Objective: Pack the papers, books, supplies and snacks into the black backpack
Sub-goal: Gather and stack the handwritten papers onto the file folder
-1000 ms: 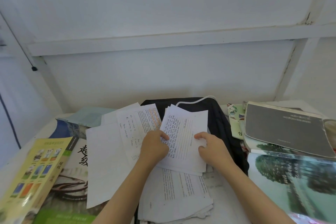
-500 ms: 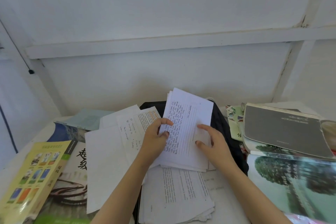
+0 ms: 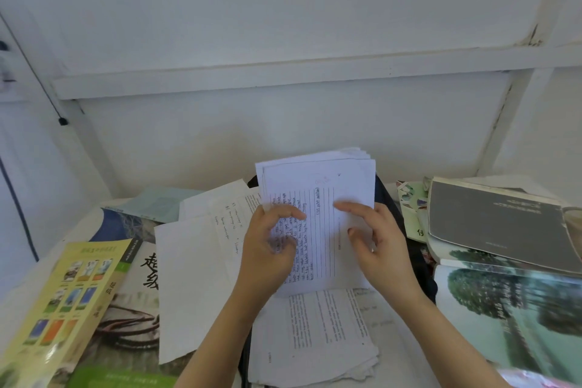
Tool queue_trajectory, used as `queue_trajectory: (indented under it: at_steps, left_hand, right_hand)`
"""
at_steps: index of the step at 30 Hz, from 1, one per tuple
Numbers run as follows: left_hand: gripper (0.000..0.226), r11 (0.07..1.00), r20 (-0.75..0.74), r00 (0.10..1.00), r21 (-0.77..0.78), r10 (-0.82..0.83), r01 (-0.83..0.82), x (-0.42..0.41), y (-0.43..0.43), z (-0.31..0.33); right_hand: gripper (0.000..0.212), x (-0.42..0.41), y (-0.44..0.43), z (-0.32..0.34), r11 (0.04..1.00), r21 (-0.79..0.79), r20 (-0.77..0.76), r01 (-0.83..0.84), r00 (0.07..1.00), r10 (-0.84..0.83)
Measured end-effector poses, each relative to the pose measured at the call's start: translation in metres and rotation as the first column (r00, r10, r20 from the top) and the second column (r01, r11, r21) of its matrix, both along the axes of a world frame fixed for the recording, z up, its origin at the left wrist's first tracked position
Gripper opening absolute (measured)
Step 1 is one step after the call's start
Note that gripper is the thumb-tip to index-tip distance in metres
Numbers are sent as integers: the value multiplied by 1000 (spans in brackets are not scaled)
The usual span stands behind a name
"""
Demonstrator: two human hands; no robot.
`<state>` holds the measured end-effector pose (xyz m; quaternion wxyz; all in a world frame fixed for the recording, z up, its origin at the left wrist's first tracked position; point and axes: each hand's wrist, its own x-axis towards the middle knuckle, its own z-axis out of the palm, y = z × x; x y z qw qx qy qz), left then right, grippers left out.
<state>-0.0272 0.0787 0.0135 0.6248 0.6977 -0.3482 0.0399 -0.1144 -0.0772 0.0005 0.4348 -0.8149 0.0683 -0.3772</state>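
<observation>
White paper sheaf (image 3: 324, 186) between two hands: left hand (image 3: 271, 249), right hand (image 3: 374, 242).

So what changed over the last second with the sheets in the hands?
Both hands, left hand and right hand, raised the bundle of sheets off the lower paper pile and tipped it more upright. Their hold remains. Books and loose pages stayed put.
</observation>
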Motion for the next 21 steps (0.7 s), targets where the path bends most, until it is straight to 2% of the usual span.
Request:
queue_trajectory:
  at_steps: [5,11,15,19,21]
  left_hand:
    - [51,989,27,999,143,22,-26,-8,7,-28]
    - [51,990,173,978,62,114,-127,-11,8,-23]
    - [49,990,219,967,32,131,-141,-10,12,-19]
    - [45,988,205,975,107,86,-109,-12,16,-29]
    - [47,985,186,979,138,81,-108,-11,20,-33]
  right_hand:
    - [53,-9,5,-16,999,-37,-75,-18,997,15]
    - [29,-11,13,-7,993,-120,25,8,1000,-5]
    - [28,-13,14,-6,986,-161,104,40,994,-23]
    - [29,-12,12,-15,989,-146,10,-5,1000,6]
    - [42,-10,9,-21,987,-150,-74,-52,996,41]
